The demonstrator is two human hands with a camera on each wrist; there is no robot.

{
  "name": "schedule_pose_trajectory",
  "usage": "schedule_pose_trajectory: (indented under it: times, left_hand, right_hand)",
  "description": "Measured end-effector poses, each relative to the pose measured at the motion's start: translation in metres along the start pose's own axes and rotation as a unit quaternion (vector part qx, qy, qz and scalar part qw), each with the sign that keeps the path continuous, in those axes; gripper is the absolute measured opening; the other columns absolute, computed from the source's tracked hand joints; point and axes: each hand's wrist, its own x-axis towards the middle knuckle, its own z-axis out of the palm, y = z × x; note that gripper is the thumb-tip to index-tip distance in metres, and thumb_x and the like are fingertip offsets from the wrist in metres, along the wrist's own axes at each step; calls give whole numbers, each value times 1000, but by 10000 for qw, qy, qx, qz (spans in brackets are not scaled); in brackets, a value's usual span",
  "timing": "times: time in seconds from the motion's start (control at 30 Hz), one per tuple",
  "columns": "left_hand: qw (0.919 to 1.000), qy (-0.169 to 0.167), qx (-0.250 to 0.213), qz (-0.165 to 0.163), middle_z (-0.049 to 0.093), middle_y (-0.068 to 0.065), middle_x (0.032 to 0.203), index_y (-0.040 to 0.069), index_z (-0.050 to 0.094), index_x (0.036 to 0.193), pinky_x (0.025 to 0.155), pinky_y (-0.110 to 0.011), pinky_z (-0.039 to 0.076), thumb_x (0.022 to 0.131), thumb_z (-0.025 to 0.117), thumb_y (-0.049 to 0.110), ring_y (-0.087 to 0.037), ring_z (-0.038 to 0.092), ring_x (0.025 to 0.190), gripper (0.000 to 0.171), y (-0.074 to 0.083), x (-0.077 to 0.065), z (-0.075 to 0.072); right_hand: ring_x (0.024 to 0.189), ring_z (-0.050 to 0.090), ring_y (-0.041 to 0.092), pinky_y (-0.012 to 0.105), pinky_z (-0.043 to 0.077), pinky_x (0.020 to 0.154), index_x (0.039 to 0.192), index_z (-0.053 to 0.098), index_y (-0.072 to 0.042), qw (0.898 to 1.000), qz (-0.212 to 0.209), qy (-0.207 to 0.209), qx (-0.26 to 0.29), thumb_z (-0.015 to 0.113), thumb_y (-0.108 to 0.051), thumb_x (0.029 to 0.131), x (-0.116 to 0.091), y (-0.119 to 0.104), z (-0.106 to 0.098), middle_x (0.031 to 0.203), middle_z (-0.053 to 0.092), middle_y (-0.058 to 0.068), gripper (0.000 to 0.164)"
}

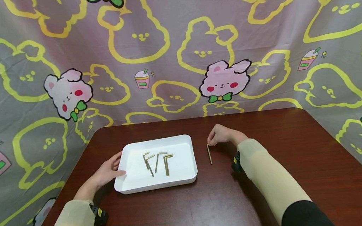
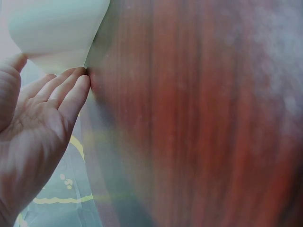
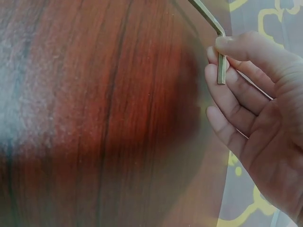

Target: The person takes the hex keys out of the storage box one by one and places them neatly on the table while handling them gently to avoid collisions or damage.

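Observation:
In the head view a white rectangular tray (image 1: 158, 187) lies on the dark wooden table, with several brass-coloured hex keys (image 1: 166, 165) inside. My left hand (image 1: 107, 172) holds the tray's left side, thumb over the rim and fingers at the outer wall; the left wrist view shows the fingers (image 2: 68, 94) nearly straight against the tray's lower edge. To the right of the tray, my right hand (image 1: 222, 135) pinches an L-shaped hex key (image 1: 209, 155) by its short arm, the long arm pointing down toward the front. In the right wrist view the thumb (image 3: 241, 47) presses near the bend.
A patterned curtain (image 1: 174, 103) hangs behind and beside the table (image 1: 188, 211). Each wrist carries a small black device; one strap (image 1: 236, 162) shows at the right sleeve. The tray's raised walls surround the hex keys in it.

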Motion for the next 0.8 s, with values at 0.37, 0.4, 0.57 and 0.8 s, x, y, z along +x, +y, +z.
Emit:
schedule_pose_trajectory:
  times: [0.37, 0.4, 0.57, 0.8]
  left_hand:
    - [10000, 22, 53, 5, 26, -34, 149, -7, 12, 151, 105, -54, 34, 86, 73, 10, -48, 29, 136, 91, 1, 0, 0]
    - [10000, 23, 53, 5, 26, -34, 149, -7, 12, 151, 105, -54, 34, 86, 73, 10, -48, 29, 136, 91, 1, 0, 0]
    - [10000, 28, 34, -10, 26, -33, 149, -7, 12, 152, 105, -54, 34, 87, 73, 9, -47, 29, 136, 91, 1, -1, 1]
    - [10000, 55, 45, -49, 27, -34, 149, -7, 13, 152, 105, -54, 34, 86, 73, 9, -47, 30, 136, 91, 2, -1, 1]
  right_hand:
    - [68, 51, 13, 26, 44, 64, 78, 75, -5, 9998, -29, 33, -213, 77, -7, 82, 2, 5, 4, 72, 66, -2, 5]
    - [68, 51, 13, 26, 44, 64, 77, 75, -6, 9997, -33, 38, -222, 77, -7, 82, 2, 5, 4, 72, 66, -2, 5]
    - [67, 50, 12, 26, 43, 63, 77, 75, -6, 9995, -91, 68, -282, 76, -7, 82, 2, 8, 5, 72, 66, -3, 5]
    - [66, 50, 11, 25, 42, 62, 77, 75, -5, 9992, -207, 104, -312, 76, -6, 81, 2, 11, 7, 73, 67, -2, 4]
